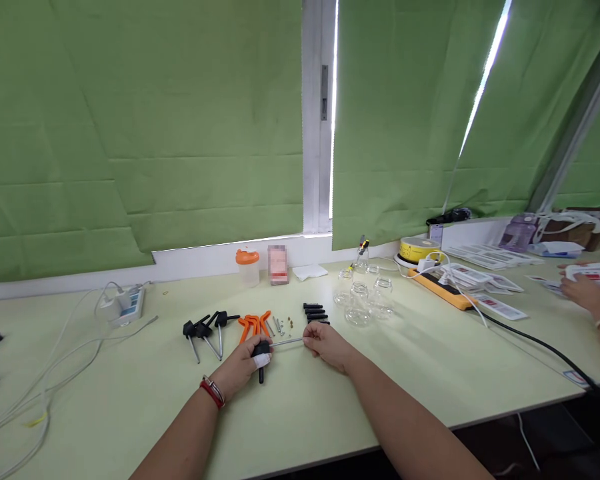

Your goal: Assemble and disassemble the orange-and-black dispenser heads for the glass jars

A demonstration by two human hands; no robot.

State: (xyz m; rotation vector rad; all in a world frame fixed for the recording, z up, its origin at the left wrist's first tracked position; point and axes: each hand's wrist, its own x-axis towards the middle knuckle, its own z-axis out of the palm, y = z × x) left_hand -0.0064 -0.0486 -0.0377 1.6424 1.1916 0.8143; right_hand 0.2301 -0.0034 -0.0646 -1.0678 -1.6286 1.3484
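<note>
"What is the left hand (241, 365) doing?"

"It's closed around a black fitting (261, 348), with a white wrap on one digit. The fitting's dark stem points toward the near edge of the counter (105, 407)."

"And the right hand (329, 345)?"

"Shut in a pinch on the far end of the metal rod (287, 343), which runs from the fitting across the gap between the two hands, just above the counter."

"What lies around them?"

"Left of the hands, a few similar black pieces with rods (189, 328). Just beyond the left hand, orange plastic clips (254, 325), then silver screws (279, 327) and tiny brass-coloured parts (291, 321). Black threaded pieces (315, 313) lie in a stack of rows just beyond the right hand."

"Anything farther back?"

"A cup with an orange lid (248, 268) near the wall, and clear glass jars (359, 307) to the right of it. Yellow-and-black tools (363, 247) stick up by the jars."

"Is anyone else there?"

"At the far right, another person's hands (586, 295) hold a white item (591, 273) with red print."
</note>
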